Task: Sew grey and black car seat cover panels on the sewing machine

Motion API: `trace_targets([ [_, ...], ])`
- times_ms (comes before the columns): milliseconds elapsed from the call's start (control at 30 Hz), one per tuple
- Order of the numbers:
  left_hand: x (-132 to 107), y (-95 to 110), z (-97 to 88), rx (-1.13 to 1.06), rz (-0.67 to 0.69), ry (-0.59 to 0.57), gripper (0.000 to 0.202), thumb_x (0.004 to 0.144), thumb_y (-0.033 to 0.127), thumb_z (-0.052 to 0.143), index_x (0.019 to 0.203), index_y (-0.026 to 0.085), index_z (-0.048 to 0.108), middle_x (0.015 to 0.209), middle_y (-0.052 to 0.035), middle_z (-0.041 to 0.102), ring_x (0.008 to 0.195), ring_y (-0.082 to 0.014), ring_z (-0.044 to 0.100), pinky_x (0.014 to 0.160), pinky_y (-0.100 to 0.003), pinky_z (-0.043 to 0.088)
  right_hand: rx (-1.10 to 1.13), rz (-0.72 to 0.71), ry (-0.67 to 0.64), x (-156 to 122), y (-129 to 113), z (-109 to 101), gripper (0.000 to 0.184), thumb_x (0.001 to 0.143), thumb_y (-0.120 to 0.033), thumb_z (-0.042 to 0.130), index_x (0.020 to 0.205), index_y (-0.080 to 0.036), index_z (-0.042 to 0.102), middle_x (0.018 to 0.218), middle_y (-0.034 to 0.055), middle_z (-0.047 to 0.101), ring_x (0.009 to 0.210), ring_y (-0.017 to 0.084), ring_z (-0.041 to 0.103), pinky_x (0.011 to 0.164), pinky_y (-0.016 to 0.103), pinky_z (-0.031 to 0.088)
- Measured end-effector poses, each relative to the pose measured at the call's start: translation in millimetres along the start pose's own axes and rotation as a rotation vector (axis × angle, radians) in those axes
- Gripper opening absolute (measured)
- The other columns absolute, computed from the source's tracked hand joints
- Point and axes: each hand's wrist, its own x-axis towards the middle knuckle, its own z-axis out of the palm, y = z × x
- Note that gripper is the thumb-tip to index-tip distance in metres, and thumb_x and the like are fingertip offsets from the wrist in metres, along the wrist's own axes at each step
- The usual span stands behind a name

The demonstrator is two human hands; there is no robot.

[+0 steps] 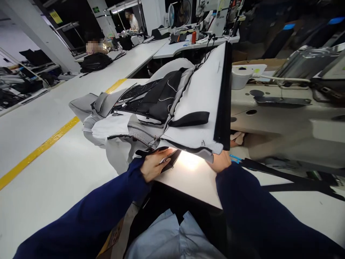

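Here, the left hand [154, 165] pinches the fabric bundle [161, 100] (white tub [239, 81] beyond, contents indistinct); right hand [221, 162] partly covered, grip unclear.

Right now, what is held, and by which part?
The left hand grips the white, grey and black sewn fabric by its near edge; whether the right hand, fingers hidden, holds it cannot be told.

Right hand [221, 162] partly hidden under white panel [202, 91], pale machine [272, 124] blurred, yellow stripe [40, 149] cut off left
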Motion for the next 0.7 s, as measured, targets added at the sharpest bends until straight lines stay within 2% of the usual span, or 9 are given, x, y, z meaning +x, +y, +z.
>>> trace_targets([
  [100, 1, 5, -3.1, -0.029, -0.015, -0.012, 0.041, 0.093, 0.036, 0.039, 0.119, 0.016, 0.062, 0.119, -0.0046, 0.064, 0.114, -0.0195, 0.058, 0.107, -0.032, 0.042, 0.067, -0.191, -0.031, -8, -46, -1, 0.034, 0.088, -0.012, 0.037, 0.116, -0.014, 0.057, 0.104, 0.0126, 0.06, 0.102, 0.025, 0.051, 0.095, 0.045, 0.04],
  [167, 2, 6, -5.1, -0.04, -0.009, -0.021, 0.041, 0.093, 0.036, 0.038, 0.119, 0.015, 0.062, 0.12, -0.005, 0.064, 0.114, -0.0188, 0.058, 0.106, -0.031, 0.043, 0.124, -0.293, -0.069, -6, -74, -2, 0.034, 0.089, -0.02, 0.043, 0.119, -0.008, 0.054, 0.106, 0.0147, 0.059, 0.102, 0.025, 0.05, 0.093, 0.042, 0.042],
  [233, 4, 4, -6.7, -0.032, 0.021, -0.025, 0.04, 0.093, 0.034, 0.038, 0.12, 0.015, 0.062, 0.123, -0.0054, 0.062, 0.117, -0.0182, 0.056, 0.107, -0.031, 0.042, 0.133, -0.316, -0.106, 2, -96, -5, 0.035, 0.088, -0.025, 0.049, 0.114, -0.004, 0.057, 0.102, 0.0168, 0.058, 0.097, 0.027, 0.05, 0.088, 0.043, 0.043],
  [300, 5, 1, -8.3, -0.004, 0.065, -0.033, 0.038, 0.092, 0.031, 0.041, 0.12, 0.016, 0.061, 0.127, -0.005, 0.059, 0.12, -0.0176, 0.054, 0.108, -0.031, 0.041, 0.075, -0.297, -0.151, 11, -110, -9, 0.025, 0.087, -0.024, 0.052, 0.1, -0.007, 0.063, 0.094, 0.0162, 0.058, 0.088, 0.028, 0.05, 0.077, 0.042, 0.044],
  [367, 6, -3, -10.2, 0.017, 0.095, -0.061, 0.037, 0.091, 0.028, 0.042, 0.121, 0.017, 0.061, 0.13, -0.0046, 0.057, 0.122, -0.0174, 0.053, 0.109, -0.032, 0.04, 0.001, -0.27, -0.195, 19, -121, -12, 0.017, 0.086, -0.019, 0.052, 0.086, -0.009, 0.066, 0.088, 0.016, 0.058, 0.084, 0.027, 0.05, 0.069, 0.041, 0.043],
  [467, 9, -7, -14.2, -0.009, 0.094, -0.061, 0.039, 0.092, 0.029, 0.04, 0.122, 0.016, 0.06, 0.131, -0.005, 0.056, 0.123, -0.0176, 0.052, 0.11, -0.033, 0.04, -0.017, -0.264, -0.214, 25, -132, -7, 0.017, 0.084, -0.016, 0.054, 0.08, -0.009, 0.069, 0.089, 0.0168, 0.059, 0.089, 0.03, 0.051, 0.069, 0.042, 0.042],
  [533, 12, -8, -17.1, -0.033, 0.081, -0.034, 0.04, 0.092, 0.031, 0.04, 0.122, 0.015, 0.061, 0.13, -0.0056, 0.057, 0.122, -0.0177, 0.053, 0.109, -0.033, 0.041, 0.015, -0.271, -0.226, 26, -134, 3, 0.017, 0.083, -0.017, 0.056, 0.087, -0.008, 0.069, 0.095, 0.0186, 0.06, 0.095, 0.031, 0.053, 0.072, 0.043, 0.043],
  [700, 15, -7, -20.5, -0.019, 0.05, 0.045, 0.04, 0.09, 0.033, 0.042, 0.121, 0.016, 0.061, 0.127, -0.0055, 0.059, 0.12, -0.0179, 0.055, 0.108, -0.034, 0.041, 0.085, -0.289, -0.288, 19, -127, 36, 0.024, 0.086, -0.016, 0.054, 0.103, -0.006, 0.066, 0.11, 0.0179, 0.064, 0.1, 0.025, 0.059, 0.084, 0.038, 0.047],
])
